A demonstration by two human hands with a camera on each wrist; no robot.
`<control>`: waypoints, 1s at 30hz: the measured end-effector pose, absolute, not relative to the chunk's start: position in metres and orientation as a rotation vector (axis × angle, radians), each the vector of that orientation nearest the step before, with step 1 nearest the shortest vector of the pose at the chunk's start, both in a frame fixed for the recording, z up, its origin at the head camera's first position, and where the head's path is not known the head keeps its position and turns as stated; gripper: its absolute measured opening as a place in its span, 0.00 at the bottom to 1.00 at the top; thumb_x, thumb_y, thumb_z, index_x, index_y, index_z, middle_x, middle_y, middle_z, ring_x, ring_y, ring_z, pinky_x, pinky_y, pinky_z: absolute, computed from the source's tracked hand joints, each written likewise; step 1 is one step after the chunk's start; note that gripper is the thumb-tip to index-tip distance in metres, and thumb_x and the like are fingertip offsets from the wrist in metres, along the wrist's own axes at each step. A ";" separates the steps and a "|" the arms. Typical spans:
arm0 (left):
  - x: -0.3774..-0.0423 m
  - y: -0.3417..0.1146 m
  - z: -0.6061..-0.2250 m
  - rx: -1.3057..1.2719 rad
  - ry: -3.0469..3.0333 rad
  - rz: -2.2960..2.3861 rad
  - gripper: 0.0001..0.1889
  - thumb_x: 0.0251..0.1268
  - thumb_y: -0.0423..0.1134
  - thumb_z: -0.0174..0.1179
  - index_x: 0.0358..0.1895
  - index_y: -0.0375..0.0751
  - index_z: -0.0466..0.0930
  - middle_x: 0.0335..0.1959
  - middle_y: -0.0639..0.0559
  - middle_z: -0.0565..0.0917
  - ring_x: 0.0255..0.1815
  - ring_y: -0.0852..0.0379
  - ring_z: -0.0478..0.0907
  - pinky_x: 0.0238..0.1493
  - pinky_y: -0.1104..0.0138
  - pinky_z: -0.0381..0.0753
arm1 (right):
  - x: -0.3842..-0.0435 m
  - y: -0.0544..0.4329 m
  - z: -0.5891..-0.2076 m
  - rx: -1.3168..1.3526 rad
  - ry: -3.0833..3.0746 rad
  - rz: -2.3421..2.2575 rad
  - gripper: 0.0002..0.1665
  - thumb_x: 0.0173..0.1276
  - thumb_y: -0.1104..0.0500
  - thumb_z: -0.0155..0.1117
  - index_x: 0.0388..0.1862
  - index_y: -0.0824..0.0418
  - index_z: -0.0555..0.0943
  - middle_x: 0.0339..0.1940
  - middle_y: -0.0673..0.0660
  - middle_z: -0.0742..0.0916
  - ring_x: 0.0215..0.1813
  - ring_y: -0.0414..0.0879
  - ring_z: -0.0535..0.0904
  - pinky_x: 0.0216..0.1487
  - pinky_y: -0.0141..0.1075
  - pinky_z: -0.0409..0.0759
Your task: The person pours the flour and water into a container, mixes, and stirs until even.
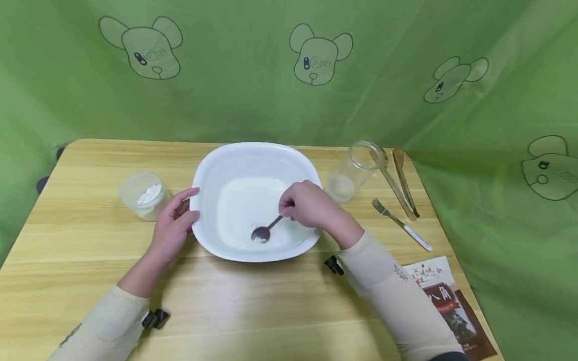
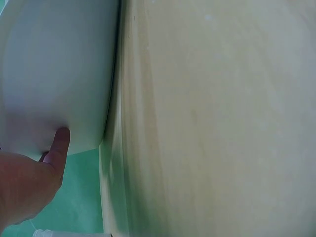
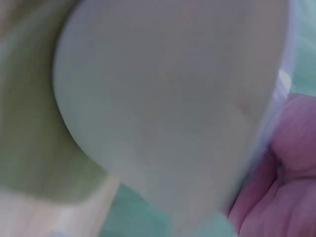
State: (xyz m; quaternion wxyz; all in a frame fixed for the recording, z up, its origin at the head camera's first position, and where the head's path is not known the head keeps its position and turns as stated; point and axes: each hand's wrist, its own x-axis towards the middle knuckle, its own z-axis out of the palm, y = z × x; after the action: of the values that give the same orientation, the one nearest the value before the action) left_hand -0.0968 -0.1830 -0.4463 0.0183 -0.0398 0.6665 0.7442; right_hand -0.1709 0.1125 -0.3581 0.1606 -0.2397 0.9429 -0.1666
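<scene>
A white basin (image 1: pixel 259 253) stands on the wooden table, with a wet-looking sheen on its floor. At its left rim my left hand (image 1: pixel 173 220) holds the side. The left wrist view shows one finger of that hand (image 2: pixel 29 182) against the outer wall of the basin (image 2: pixel 59 74). Over the basin's right part, my right hand (image 1: pixel 307 203) pinches the handle of a dark spoon (image 1: pixel 261 234), whose bowl is low inside with a little white stuff on it. In the right wrist view the basin's outer wall (image 3: pixel 163 98) hides the spoon beside the curled hand (image 3: pixel 286 182).
Left of the basin is a clear tub (image 1: pixel 144 195) of white powder. At right stand a glass jar (image 1: pixel 352 173), tongs (image 1: pixel 399 183), a fork (image 1: pixel 402 224) and a brown-and-white packet (image 1: pixel 451 311) by the table edge. A green curtain (image 1: pixel 253 100) hangs behind.
</scene>
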 end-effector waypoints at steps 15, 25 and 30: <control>-0.097 -0.182 -0.445 -0.123 2.065 2.318 0.27 0.70 0.25 0.49 0.72 0.37 0.66 0.61 0.31 0.73 0.45 0.54 0.80 0.38 0.68 0.85 | -0.171 0.116 -0.354 -0.707 2.631 -0.426 0.13 0.66 0.65 0.68 0.22 0.52 0.84 0.22 0.46 0.83 0.28 0.45 0.76 0.32 0.36 0.76; -0.097 -0.182 -0.445 -0.132 2.051 2.318 0.27 0.70 0.25 0.49 0.72 0.38 0.66 0.61 0.31 0.73 0.45 0.53 0.80 0.39 0.68 0.85 | -0.172 0.105 -0.363 -0.754 2.772 -0.482 0.08 0.69 0.61 0.68 0.30 0.53 0.88 0.26 0.46 0.85 0.31 0.44 0.78 0.38 0.37 0.77; -0.097 -0.182 -0.445 -0.130 2.047 2.325 0.27 0.70 0.25 0.49 0.72 0.37 0.66 0.62 0.31 0.73 0.46 0.52 0.80 0.39 0.68 0.85 | -0.168 0.105 -0.359 -0.762 2.644 -0.442 0.11 0.67 0.62 0.69 0.25 0.51 0.85 0.22 0.45 0.84 0.29 0.43 0.77 0.36 0.36 0.76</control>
State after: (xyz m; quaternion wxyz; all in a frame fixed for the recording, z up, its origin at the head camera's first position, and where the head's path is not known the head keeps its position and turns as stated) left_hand -0.0966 -0.1819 -0.4454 0.0204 -0.0419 0.6602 0.7497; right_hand -0.1676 0.1052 -0.3592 0.1762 -0.2692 0.9339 -0.1559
